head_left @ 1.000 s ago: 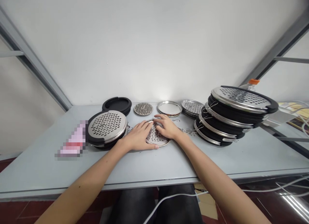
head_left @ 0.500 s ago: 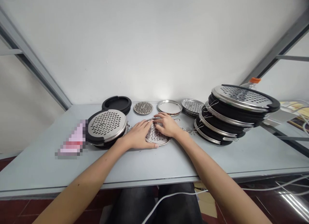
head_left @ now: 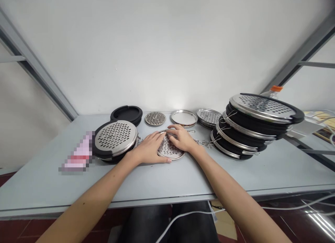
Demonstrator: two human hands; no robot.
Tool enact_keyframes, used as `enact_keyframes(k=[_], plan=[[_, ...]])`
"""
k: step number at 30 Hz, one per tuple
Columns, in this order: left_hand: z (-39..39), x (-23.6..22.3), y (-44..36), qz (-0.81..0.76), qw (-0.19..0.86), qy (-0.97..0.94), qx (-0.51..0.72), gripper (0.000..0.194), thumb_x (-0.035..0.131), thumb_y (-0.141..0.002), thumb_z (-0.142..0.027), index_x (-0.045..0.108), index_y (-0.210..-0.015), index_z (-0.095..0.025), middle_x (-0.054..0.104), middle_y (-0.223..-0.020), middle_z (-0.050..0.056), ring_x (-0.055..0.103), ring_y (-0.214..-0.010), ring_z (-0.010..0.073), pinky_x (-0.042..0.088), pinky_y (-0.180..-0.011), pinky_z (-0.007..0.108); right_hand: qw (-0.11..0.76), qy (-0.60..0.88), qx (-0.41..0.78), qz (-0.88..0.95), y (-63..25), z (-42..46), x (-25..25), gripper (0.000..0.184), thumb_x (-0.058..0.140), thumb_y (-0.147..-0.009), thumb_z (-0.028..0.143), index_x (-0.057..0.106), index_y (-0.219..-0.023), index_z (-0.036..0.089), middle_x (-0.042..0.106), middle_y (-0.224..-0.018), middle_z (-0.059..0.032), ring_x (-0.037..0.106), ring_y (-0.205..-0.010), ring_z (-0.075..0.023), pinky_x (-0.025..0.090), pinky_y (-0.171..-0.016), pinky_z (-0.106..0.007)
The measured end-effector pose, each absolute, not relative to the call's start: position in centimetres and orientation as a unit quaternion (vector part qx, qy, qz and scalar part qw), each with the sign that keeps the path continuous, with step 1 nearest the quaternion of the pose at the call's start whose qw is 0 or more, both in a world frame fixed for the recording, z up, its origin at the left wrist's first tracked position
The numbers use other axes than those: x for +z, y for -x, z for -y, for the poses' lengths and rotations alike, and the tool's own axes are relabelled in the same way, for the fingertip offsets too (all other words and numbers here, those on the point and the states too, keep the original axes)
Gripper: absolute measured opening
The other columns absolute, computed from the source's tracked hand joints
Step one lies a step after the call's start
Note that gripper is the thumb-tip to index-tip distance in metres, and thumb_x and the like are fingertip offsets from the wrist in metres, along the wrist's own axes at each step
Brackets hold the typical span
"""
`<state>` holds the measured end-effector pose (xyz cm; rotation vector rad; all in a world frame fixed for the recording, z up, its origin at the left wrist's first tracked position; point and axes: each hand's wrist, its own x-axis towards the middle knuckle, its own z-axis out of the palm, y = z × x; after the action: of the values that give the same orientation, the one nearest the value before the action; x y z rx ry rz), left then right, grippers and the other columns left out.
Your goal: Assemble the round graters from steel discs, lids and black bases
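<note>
Where my hands are: my left hand (head_left: 149, 149) and right hand (head_left: 181, 138) both rest on a round perforated steel grater disc (head_left: 170, 153), flat on the gray table (head_left: 183, 178).
Fingers: spread wide, lying over the disc, no pinch visible.
Disc's lie: directly under my fingers, between my hands; round, so no long axis; my right hand sits nearer its middle.
Right of my fingers: a steel chain (head_left: 202, 143), then a stack of black-rimmed graters (head_left: 261, 105).
Left of my fingers: a black-rimmed grater (head_left: 115, 138), then a pink packet (head_left: 78, 154).
Beyond my fingertips: a black round case (head_left: 126, 113), a small studded disc (head_left: 155, 119), a plain steel lid (head_left: 184, 118), a perforated steel plate (head_left: 208, 116).
Writing: none legible; the packet is pixelated.
</note>
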<state>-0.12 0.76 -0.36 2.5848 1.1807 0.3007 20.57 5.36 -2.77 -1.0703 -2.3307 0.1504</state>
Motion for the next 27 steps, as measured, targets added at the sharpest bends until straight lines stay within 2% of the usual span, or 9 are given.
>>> enact_keyframes(k=[4,15,20,27], plan=[[-0.7,-0.4,0.1,-0.408,0.142,-0.895,0.109,0.103,0.057,-0.068,-0.076,0.023,-0.145,-0.017,0.029,-0.149,0.016,0.024,-0.138,0.0336,0.024,-0.111,0.047,0.283,0.393,0.063,0.872,-20.5,-5.5,-2.8,0.028,0.050,-0.084,0.020,0.071,-0.102,0.018,0.062,-0.114,-0.0103,0.052,-0.109,-0.0257,0.040,-0.099,-0.043],[-0.6,-0.2,0.0,-0.412,0.143,-0.895,0.096,0.103,0.055,-0.070,-0.075,0.018,-0.147,-0.016,0.027,-0.150,0.016,0.022,-0.139,0.0335,0.025,-0.111,0.046,0.291,0.391,0.091,0.868,-20.5,-6.2,-3.1,0.026,0.050,-0.086,0.021,0.073,-0.096,0.019,0.062,-0.115,-0.0088,0.053,-0.111,-0.0247,0.038,-0.100,-0.042],[-0.6,-0.1,0.0,-0.401,0.152,-0.896,0.114,0.100,0.058,-0.070,-0.073,0.020,-0.146,-0.019,0.029,-0.149,0.014,0.024,-0.138,0.0328,0.025,-0.111,0.046,0.300,0.395,0.104,0.862,-20.5,-6.3,-3.1,0.033,0.043,-0.092,0.030,0.073,-0.088,0.019,0.063,-0.110,-0.0078,0.051,-0.111,-0.0241,0.038,-0.100,-0.043],[-0.5,0.1,0.0,-0.401,0.161,-0.894,0.119,0.101,0.060,-0.069,-0.071,0.020,-0.146,-0.020,0.029,-0.149,0.013,0.024,-0.138,0.0333,0.026,-0.111,0.046,0.303,0.399,0.104,0.859,-20.6,-6.6,-3.5,0.034,0.042,-0.092,0.028,0.074,-0.086,0.020,0.063,-0.111,-0.0065,0.048,-0.116,-0.0253,0.035,-0.103,-0.044]])
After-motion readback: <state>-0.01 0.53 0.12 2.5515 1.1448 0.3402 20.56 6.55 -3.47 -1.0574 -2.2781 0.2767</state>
